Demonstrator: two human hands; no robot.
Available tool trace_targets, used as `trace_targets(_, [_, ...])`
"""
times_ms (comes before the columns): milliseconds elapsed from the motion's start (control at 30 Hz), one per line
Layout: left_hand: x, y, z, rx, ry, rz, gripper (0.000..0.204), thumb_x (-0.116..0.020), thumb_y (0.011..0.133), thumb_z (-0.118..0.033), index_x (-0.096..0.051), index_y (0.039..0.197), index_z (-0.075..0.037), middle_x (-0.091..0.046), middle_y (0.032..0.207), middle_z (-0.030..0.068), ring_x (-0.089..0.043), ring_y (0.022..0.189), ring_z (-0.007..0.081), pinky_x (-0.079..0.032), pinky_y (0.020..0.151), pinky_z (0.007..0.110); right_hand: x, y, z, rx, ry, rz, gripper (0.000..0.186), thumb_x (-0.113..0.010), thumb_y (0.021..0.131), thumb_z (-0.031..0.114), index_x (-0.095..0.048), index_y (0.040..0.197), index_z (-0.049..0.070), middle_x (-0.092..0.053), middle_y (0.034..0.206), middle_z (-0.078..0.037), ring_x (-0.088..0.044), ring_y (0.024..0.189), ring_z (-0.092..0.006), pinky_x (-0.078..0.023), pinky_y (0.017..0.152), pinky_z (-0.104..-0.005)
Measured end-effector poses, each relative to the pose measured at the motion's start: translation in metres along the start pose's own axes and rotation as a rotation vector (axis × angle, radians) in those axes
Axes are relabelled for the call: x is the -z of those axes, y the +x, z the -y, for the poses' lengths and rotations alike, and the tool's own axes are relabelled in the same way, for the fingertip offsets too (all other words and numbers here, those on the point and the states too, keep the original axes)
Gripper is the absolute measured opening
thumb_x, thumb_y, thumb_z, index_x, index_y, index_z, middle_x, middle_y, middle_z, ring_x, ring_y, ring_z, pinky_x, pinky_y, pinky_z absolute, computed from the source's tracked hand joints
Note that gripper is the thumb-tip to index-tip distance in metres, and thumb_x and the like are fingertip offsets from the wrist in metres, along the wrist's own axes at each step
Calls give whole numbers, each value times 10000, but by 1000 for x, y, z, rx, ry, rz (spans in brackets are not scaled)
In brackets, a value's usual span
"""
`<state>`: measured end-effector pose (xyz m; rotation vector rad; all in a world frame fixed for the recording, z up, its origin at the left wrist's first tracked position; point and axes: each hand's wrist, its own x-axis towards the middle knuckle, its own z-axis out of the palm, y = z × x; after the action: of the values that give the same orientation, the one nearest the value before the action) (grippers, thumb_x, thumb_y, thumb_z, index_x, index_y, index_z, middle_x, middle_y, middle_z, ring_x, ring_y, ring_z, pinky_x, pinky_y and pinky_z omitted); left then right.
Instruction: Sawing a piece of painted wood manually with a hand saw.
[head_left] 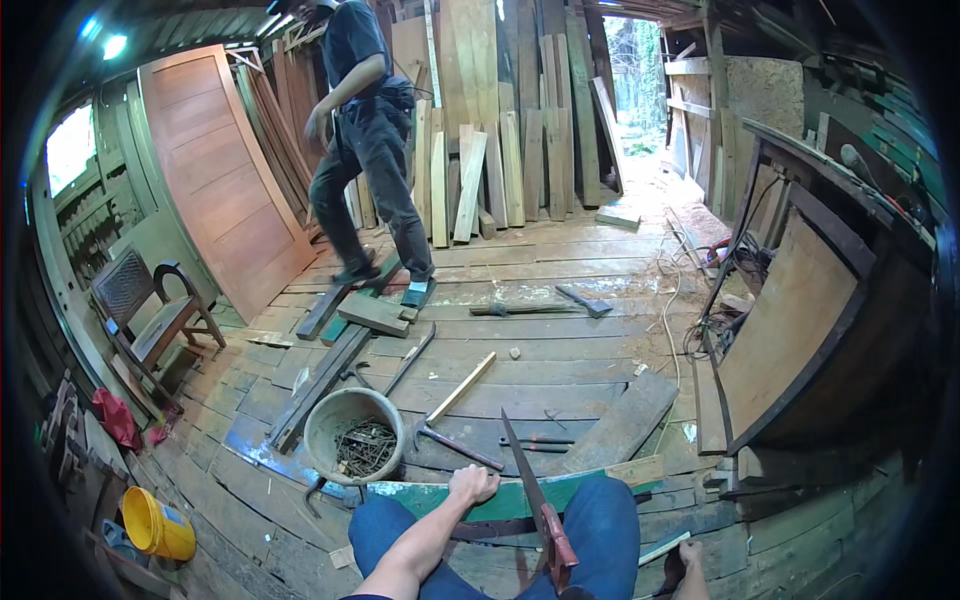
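Observation:
My left hand [474, 484] is closed over the green painted plank [420, 500] lying across the front of my knees. A handsaw [523, 462] stands tilted between my legs, its reddish handle low, with neither hand on it. My right hand [688, 558] is low at the right, outside my knee, pinching the end of a thin pale wooden strip [660, 550]. Just beyond the plank lie a hammer [460, 446] with a long wooden handle, pincers [535, 444] and a bucket of nails [355, 435].
A co-worker [365, 150] steps over stacked boards [385, 310]. A hatchet [585, 300], crowbar [410, 360] and loose board [625, 420] lie ahead. A dark-framed bench [790, 330] with cables stands right; a chair [155, 310] and yellow bucket [160, 520] left. Upright boards line the back beside a doorway.

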<state>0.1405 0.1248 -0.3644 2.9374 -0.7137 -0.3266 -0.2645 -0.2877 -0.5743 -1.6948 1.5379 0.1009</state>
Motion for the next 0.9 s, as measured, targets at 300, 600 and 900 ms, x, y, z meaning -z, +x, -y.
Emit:
trace_targets(300, [0,5,-3,-8,-16,12,575,-485,872,-538,-723,873,-14,-695,902,242,-685,863,420,-541,808,484,1,-11,5,31,22,-21,474,-654,859,309,-618,1138,-72,-663,1105,-229,-643,1027,-330,-497,867,-416])
trace_targets(600, [2,-1,-7,-1,-50,36,592,-482,884,-536,-730,873,1,-688,908,264,-680,863,440,-544,802,498,8,-7,15,92,14,-33,488,-649,863,321,-609,1147,-73,-659,1112,-232,-639,1037,-334,-495,873,-417])
trace_targets(900, [7,0,-7,-25,-46,59,560,-444,888,-509,-730,903,-28,-693,958,238,-680,898,405,-527,839,481,13,-10,33,110,4,-27,502,-644,867,334,-601,1157,-74,-654,1119,-235,-634,1046,-337,-492,879,-418])
